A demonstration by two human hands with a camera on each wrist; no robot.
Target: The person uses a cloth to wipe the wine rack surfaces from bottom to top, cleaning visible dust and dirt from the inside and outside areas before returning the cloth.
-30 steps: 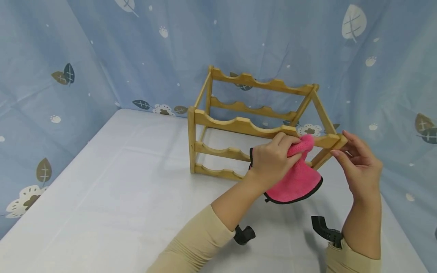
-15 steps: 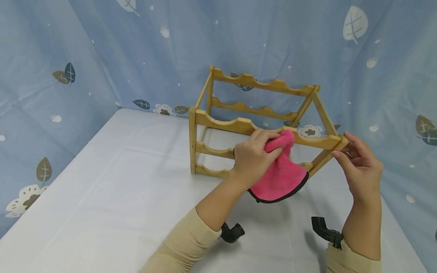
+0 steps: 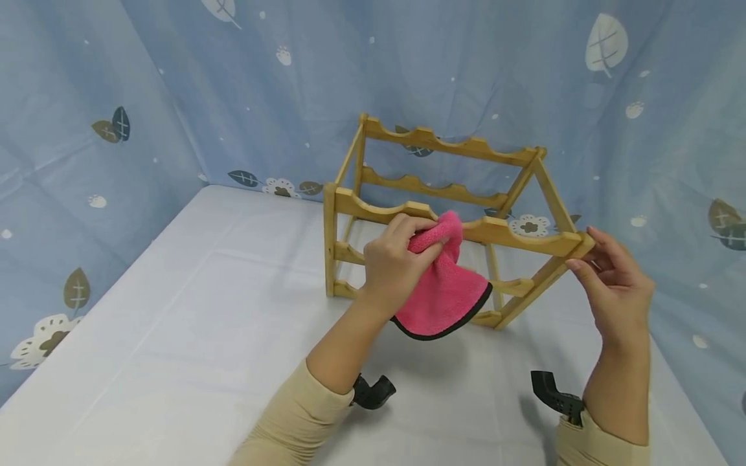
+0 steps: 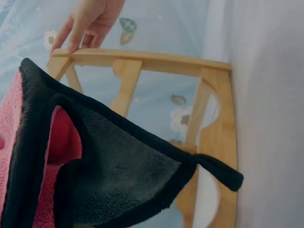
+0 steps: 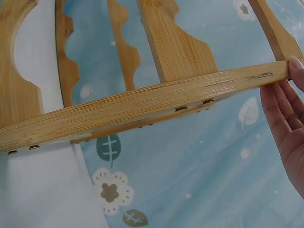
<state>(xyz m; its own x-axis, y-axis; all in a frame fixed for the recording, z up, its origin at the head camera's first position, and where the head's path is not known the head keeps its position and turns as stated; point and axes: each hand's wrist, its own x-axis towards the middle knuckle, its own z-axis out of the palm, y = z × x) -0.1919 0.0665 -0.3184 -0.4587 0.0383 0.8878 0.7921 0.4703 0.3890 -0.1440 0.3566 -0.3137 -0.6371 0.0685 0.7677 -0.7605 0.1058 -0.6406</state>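
A wooden wine rack point(image 3: 519, 239) with scalloped rails stands on the white table. My left hand point(image 3: 393, 262) grips a pink cloth point(image 3: 443, 298) with black edging, bunched at the rack's upper front rail. The cloth's lower part hangs down in front of the rack and hides part of the lower rails. In the left wrist view the cloth's dark grey underside and a black loop point(image 4: 221, 173) show. My right hand point(image 3: 618, 285) pinches the top of the rack's right front post between thumb and fingers. Up close, the right wrist view shows that post point(image 5: 118, 104) with metal screws along it.
Blue curtain point(image 3: 280, 116) with leaf and flower prints hangs behind the rack and on both sides. The white table point(image 3: 175, 336) extends to the left and front. Black curved pieces point(image 3: 375, 391) stick out by each sleeve cuff.
My left hand has slid the cloth leftward along the upper front rail, uncovering its right part. My right hand has stayed on the rack's corner.
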